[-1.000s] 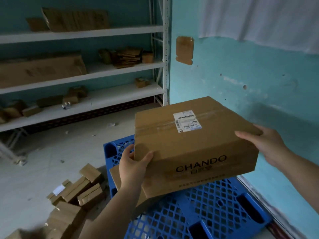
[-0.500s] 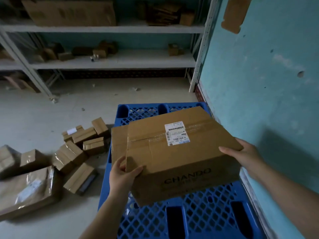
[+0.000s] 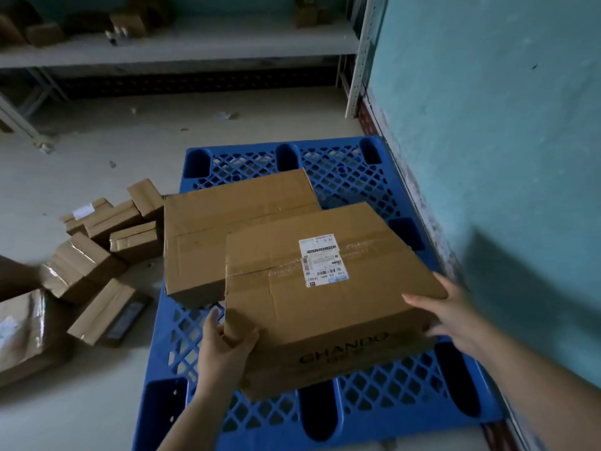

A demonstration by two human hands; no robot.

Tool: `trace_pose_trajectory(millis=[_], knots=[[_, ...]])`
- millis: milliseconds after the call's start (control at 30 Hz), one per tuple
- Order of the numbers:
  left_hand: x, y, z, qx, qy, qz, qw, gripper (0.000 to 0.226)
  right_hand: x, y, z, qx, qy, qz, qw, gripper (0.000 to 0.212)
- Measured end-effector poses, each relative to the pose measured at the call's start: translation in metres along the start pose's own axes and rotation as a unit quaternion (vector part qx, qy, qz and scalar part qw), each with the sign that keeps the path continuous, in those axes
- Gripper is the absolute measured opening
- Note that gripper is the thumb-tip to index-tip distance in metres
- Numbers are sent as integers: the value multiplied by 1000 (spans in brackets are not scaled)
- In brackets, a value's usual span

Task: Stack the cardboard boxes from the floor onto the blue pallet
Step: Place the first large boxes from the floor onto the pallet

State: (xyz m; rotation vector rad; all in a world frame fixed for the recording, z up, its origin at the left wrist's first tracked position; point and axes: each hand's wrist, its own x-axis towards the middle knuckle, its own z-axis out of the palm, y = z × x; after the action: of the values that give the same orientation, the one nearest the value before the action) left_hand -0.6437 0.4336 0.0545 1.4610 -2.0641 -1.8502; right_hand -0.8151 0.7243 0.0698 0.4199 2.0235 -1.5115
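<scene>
Both hands clasp the brown taped CHANDO cardboard box (image 3: pixel 325 297): the left hand (image 3: pixel 224 346) wraps its near corner, the right hand (image 3: pixel 455 320) its far-side edge. It hangs low over the blue lattice plastic pallet (image 3: pixel 374 415), apparently not yet resting. Lower it level, squared beside the flat brown carton (image 3: pixel 208 239) just beyond the left hand, and free the fingers last.

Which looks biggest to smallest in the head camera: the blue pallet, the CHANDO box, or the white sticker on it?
1. blue pallet
2. CHANDO box, held by the left hand and right hand; it is nearer the camera, which enlarges it
3. white sticker
</scene>
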Motion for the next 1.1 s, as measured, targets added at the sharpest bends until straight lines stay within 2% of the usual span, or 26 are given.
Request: trace_pose_trajectory(millis=[133, 300, 567, 667, 767, 867, 1100], knots=[[7, -53, 14, 0, 13, -43, 999, 82, 20, 66, 8, -9, 26, 47, 998, 102], [41, -102, 11, -12, 21, -61, 998, 76, 51, 114, 42, 3, 10, 68, 998, 93], [90, -157, 0, 22, 13, -39, 999, 85, 87, 173, 94, -18, 16, 70, 997, 83], [111, -165, 3, 31, 7, -25, 999, 86, 100, 181, 106, -70, 30, 64, 995, 84], [132, -173, 7, 36, 1, -33, 999, 87, 111, 184, 118, -156, 43, 34, 986, 68], [149, -181, 11, 62, -15, -38, 997, 91, 123, 184, 126, -227, 68, 29, 971, 77], [172, -196, 10, 61, -41, -56, 996, 90, 138, 201, 144, -302, 78, 31, 950, 76]])
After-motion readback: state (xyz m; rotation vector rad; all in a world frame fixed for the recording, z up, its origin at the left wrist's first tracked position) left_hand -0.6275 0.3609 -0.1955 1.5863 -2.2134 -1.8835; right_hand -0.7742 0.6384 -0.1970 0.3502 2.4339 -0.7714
